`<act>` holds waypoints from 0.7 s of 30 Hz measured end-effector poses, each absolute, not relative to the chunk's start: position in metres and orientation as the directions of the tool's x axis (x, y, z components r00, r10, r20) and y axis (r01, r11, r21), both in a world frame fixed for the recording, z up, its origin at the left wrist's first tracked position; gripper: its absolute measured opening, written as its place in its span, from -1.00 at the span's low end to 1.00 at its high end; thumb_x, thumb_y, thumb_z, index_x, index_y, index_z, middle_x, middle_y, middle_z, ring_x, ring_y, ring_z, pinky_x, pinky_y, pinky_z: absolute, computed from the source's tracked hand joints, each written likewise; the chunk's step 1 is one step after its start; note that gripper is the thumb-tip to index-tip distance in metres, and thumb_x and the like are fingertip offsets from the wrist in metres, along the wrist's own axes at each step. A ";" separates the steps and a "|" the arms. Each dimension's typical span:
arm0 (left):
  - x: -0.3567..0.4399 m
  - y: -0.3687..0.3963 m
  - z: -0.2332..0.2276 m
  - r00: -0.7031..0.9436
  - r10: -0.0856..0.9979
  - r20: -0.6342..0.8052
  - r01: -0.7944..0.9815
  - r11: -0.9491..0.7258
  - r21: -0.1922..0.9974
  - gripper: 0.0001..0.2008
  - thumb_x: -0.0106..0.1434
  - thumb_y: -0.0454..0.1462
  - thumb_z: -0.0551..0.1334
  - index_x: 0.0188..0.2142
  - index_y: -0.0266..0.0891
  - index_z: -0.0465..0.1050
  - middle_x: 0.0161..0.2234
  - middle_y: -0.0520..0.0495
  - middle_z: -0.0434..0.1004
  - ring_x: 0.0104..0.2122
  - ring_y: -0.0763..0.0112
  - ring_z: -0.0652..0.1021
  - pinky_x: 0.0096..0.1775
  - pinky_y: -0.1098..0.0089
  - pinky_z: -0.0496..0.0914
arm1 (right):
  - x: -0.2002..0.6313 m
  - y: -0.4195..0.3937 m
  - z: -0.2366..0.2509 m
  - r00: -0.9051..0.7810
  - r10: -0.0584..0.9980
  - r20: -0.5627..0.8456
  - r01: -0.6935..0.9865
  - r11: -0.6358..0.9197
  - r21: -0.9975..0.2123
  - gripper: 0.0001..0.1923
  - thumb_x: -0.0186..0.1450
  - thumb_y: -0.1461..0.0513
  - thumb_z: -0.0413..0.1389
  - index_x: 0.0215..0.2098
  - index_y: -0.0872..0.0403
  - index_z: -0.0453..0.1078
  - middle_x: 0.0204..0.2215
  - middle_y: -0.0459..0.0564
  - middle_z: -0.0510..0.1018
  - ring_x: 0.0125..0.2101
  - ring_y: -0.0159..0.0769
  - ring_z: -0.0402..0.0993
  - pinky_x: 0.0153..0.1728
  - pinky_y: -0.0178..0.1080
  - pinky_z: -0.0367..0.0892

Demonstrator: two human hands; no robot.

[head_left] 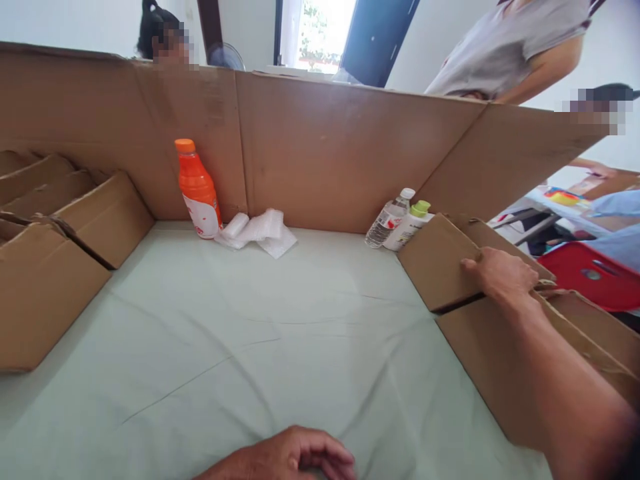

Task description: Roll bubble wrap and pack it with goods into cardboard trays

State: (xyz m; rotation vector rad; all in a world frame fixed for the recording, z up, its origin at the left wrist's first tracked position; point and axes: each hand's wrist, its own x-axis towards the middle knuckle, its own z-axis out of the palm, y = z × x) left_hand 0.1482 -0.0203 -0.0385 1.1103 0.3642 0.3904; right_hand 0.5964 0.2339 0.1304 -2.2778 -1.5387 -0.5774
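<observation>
Right hand (500, 275) is reaching out to the stack of folded cardboard boxes (440, 267) on our right, fingers curled over the top edge of the nearest one and gripping it. We're resting our left hand (295, 457) on the pale green cloth (260, 333) near the bottom edge, fingers curled loosely under, holding nothing. Over at the back cardboard wall (340, 153) we're seeing an orange bottle (199, 190) standing upright, with some crumpled white wrap (257, 231) lying just beside it. A clear bottle (387, 220) and a white bottle with a green cap (411, 225) are leaning right behind those boxes. More flat boxes (55, 253) are sitting on our left
</observation>
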 end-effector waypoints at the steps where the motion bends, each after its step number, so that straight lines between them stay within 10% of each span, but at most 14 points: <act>1: 0.139 -0.019 -0.034 0.851 0.509 -0.131 -0.154 0.480 0.863 -0.41 0.20 -0.07 0.40 0.21 -0.11 0.42 0.15 -0.27 0.52 0.10 0.00 0.57 0.08 0.01 0.42 | 0.594 0.234 0.131 0.331 0.809 0.486 0.935 -0.351 -0.054 -0.52 0.23 0.01 0.24 -0.73 -0.02 0.25 -0.76 -0.05 0.26 -0.59 -0.18 0.36 -0.43 -0.04 0.05; 8: 0.056 -0.018 -0.015 0.725 0.670 -0.159 -0.153 0.381 0.912 -0.35 0.21 -0.03 0.39 0.26 -0.06 0.38 0.20 -0.28 0.47 0.16 -0.04 0.51 0.23 -0.12 0.28 | 0.507 0.172 0.126 0.013 0.891 0.454 0.989 -0.079 0.128 -0.78 0.28 0.15 0.22 -0.47 0.07 0.55 -0.64 0.06 0.52 -0.58 -0.23 0.38 -0.38 -0.12 0.13; 12: 0.016 -0.010 0.006 0.372 0.907 -0.195 0.016 0.204 0.979 -0.41 0.19 0.02 0.36 0.19 -0.04 0.48 0.14 -0.27 0.53 0.11 -0.13 0.54 0.17 -0.13 0.38 | 0.422 0.110 0.122 -0.338 0.796 0.502 0.939 0.322 0.122 -0.81 0.37 0.20 0.13 -0.34 0.03 0.56 -0.49 0.00 0.64 -0.45 -0.22 0.50 -0.19 -0.12 0.30; 17: -0.009 -0.006 0.010 -0.062 0.995 -0.075 0.256 0.089 0.963 -0.20 0.17 0.01 0.38 0.34 -0.08 0.23 0.32 -0.26 0.31 0.22 -0.07 0.44 0.22 -0.02 0.36 | 0.347 0.058 0.136 -0.584 0.580 0.569 0.650 0.753 -0.100 -0.88 0.41 0.24 0.12 -0.15 -0.04 0.51 -0.33 -0.08 0.68 -0.35 -0.28 0.57 0.05 -0.03 0.33; 21: -0.021 -0.010 -0.001 -0.211 0.977 -0.032 0.355 0.107 0.929 -0.12 0.11 0.04 0.39 0.34 -0.20 0.20 0.31 -0.30 0.32 0.30 -0.08 0.35 0.32 -0.03 0.21 | 0.342 0.053 0.114 -0.227 0.690 0.687 0.596 0.656 -0.463 -0.78 0.39 0.19 0.14 0.00 -0.06 0.49 -0.03 0.06 0.63 -0.03 -0.09 0.57 0.05 0.05 0.39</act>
